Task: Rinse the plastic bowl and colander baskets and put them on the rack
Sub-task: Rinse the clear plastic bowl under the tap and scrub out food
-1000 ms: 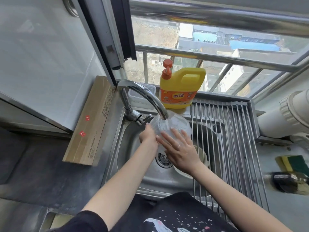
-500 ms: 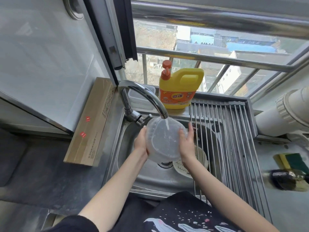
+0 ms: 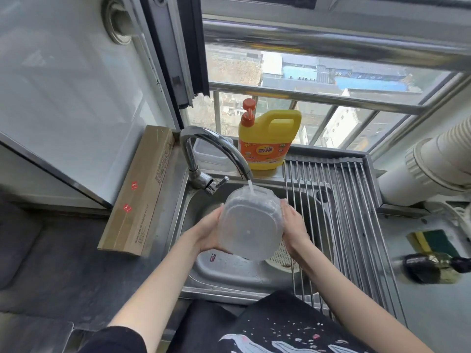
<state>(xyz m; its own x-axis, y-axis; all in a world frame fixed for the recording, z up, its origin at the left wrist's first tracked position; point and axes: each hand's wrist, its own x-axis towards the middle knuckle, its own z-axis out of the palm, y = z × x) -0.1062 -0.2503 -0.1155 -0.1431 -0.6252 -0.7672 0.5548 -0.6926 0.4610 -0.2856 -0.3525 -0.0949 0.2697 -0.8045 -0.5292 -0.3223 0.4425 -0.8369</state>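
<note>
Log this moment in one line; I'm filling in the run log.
step: rinsing | held: plastic bowl, left hand and right hand | water: running from faucet | colander basket: in sink | rack: bare

Little can be read. The yellow detergent jug (image 3: 267,141), upper middle of the frame on the ledge behind the sink, carries an orange label with two large white Chinese characters, the second of which looks like 强; the smaller print around them is too blurred to make out. The long cardboard box (image 3: 139,192) at middle left has lines of dark print along its side, unreadable, and two small red stickers with white marks. A small red-and-white sticker (image 3: 213,257) sits on the sink floor (image 3: 229,271), too small to read.
</note>
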